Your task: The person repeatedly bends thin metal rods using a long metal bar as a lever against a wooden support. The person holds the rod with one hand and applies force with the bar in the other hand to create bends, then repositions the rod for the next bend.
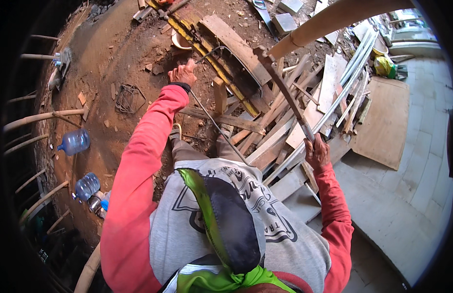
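Observation:
My left hand (pixel 183 74) is closed around a thin steel rod (pixel 210 118). The rod runs from near my lap up past my fist, then bends over a worn yellow-and-black steel beam (pixel 207 56). Out to the right, my right hand (pixel 317 152) grips the grey lower end of a long rusty bar tool (pixel 287 95). Its notched head is raised at the far end, apart from the rod in this view. A wooden post (pixel 220 95) stands beside the beam, in front of my feet.
Scrap planks (pixel 280 122) and long pale pipes (pixel 343 83) pile up to the right. A plywood sheet (pixel 382 122) lies on grey tiles. A thick bamboo pole (pixel 333 22) crosses the upper right. Bent wire (pixel 130 98) and large water bottles (pixel 74 142) lie on the left.

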`<state>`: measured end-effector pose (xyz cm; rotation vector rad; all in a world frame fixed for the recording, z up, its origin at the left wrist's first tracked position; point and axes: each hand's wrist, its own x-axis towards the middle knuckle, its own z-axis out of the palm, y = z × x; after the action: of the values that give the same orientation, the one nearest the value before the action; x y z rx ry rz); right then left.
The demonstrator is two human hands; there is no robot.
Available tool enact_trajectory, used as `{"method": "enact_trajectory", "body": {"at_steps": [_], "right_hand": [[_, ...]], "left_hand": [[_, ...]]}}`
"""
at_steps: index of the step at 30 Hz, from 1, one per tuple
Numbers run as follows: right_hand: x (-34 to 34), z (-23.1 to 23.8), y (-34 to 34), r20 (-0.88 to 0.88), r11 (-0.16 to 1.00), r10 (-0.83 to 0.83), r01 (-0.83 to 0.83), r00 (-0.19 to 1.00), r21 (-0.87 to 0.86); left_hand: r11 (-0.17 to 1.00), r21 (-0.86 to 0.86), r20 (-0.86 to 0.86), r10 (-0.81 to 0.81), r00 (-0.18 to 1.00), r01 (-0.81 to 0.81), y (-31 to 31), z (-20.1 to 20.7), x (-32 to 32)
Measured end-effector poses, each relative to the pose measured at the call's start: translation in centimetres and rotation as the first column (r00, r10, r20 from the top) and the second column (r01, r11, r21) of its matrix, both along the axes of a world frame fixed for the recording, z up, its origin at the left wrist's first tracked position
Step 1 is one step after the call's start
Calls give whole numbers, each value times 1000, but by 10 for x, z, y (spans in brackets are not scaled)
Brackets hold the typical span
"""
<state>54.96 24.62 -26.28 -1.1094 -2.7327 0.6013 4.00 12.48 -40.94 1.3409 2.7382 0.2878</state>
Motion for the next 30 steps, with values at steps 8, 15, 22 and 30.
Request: {"method": "enact_trajectory", "body": {"at_steps": [8,15,22,30], "right_hand": [[30,-36,19,123,999,49,-48,991,-7],[41,-53,30,209,995,68,-82,976,60],[45,-28,62,134,995,95,-99,986,22],[106,-5,117,212,955,235,-266,949,131]], "left_hand": [[1000,-19,19,2,1000,-1,2,9,-1],[997,-78,18,-22,1000,23,2,8,-3],[995,-95,109,25,994,-15,6,14,-3],[998,-71,67,3,998,2,7,15,-2]]}}
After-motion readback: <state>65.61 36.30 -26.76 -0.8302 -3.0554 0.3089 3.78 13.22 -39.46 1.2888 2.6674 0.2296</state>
